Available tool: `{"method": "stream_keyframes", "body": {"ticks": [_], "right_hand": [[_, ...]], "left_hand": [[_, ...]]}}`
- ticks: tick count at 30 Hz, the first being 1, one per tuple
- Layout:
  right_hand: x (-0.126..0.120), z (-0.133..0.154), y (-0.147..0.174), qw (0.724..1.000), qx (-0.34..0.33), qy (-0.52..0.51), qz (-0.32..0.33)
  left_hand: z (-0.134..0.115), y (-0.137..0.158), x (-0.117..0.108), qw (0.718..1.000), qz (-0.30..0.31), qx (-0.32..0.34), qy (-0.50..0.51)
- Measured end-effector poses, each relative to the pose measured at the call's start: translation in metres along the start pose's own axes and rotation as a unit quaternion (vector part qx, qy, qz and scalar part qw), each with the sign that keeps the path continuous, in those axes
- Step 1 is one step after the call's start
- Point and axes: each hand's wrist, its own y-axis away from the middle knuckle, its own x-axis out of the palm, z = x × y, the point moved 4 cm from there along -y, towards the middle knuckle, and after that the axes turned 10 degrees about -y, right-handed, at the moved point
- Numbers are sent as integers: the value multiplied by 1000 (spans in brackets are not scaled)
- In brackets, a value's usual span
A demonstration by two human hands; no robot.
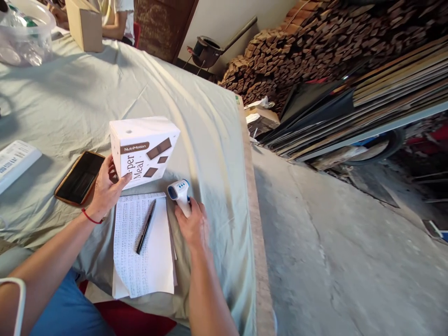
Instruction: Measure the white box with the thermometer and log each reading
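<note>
My left hand (108, 185) is closed on the lower left corner of a white NutriMotion meal box (145, 151), its thumb on the printed front. In my right hand (193, 225) is the handle of a white and blue infrared thermometer (180, 192), with its small screen facing back towards me. Between my forearms lies a notepad (154, 266) covered in handwritten rows, and a black pen (146, 227) rests across it. A phone in a brown case (80, 177) lies face up just left of my left hand.
A white box (17, 161) sits at the left edge of the cloth-covered table (217, 154). At the far left are a clear plastic tub (26, 35) and a cardboard box (83, 25), with another person's arm (117, 27) behind. Stacked firewood (280, 56) and flat boards stand beyond the table's right edge.
</note>
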Motion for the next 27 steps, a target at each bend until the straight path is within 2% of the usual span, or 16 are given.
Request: {"method": "stream_keyframes", "body": {"ticks": [3, 5, 7, 9, 10, 12, 15, 20, 27], "right_hand": [[3, 8, 7, 982, 53, -183, 3], [9, 20, 16, 945, 66, -318, 35], [18, 33, 26, 896, 67, -428, 102], [27, 42, 36, 858, 75, -481, 163], [30, 45, 39, 850, 81, -487, 184], [34, 49, 42, 850, 86, -477, 206], [34, 53, 41, 859, 83, -460, 208], [31, 62, 38, 859, 69, -454, 227], [29, 66, 37, 855, 56, -473, 204]], "left_hand": [[-7, 6, 3, 998, 11, -47, 44], [-12, 8, 4, 996, 32, -70, 52], [-16, 8, 5, 994, 50, -80, 56], [-19, 8, 4, 993, 54, -85, 61], [-19, 8, 4, 993, 52, -85, 61], [-19, 8, 3, 994, 47, -83, 52], [-17, 9, 4, 994, 48, -84, 46], [-11, 10, 5, 994, 47, -88, 50], [-10, 11, 8, 995, 47, -78, 42]]}}
